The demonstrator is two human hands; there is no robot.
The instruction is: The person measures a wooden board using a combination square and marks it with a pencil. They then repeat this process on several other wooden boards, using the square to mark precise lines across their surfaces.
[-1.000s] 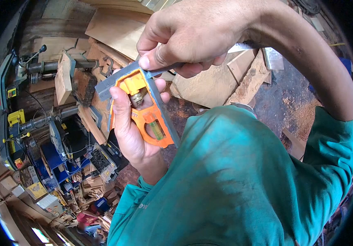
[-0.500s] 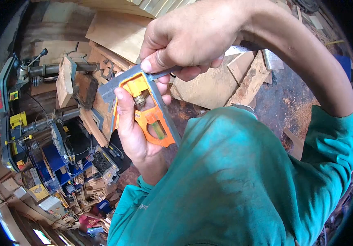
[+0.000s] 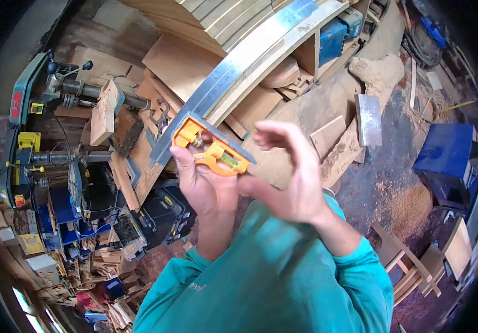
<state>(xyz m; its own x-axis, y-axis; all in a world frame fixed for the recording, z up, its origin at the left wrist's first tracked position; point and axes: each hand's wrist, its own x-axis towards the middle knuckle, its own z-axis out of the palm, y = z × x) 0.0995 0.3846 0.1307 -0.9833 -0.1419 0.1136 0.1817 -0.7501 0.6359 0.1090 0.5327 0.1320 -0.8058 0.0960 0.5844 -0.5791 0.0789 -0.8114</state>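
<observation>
My left hand [image 3: 210, 191] holds a combination square by its orange head [image 3: 217, 149], thumb at one side and fingers behind. A green spirit vial and a brass-coloured screw show inside the head. From it the long steel rule [image 3: 223, 77] slants up and right to the top of the view, its markings catching the light; a short end sticks out at lower left. My right hand [image 3: 294, 175] is just right of the head, fingers curved and apart, with nothing in it. The tip of its thumb is close to the head's lower corner.
A bench drill press [image 3: 28, 116] lies along the left side. Boards [image 3: 180, 66] and a shelf with a blue case [image 3: 332, 41] are beyond the square. At right are a blue box [image 3: 444, 164], sawdust [image 3: 411, 208] on the floor and a small wooden frame [image 3: 411, 266].
My right hand has left the square's corner and dropped down beside it, fingers opening. The steel rule now shows at full length, and the head has tilted in my left hand.
</observation>
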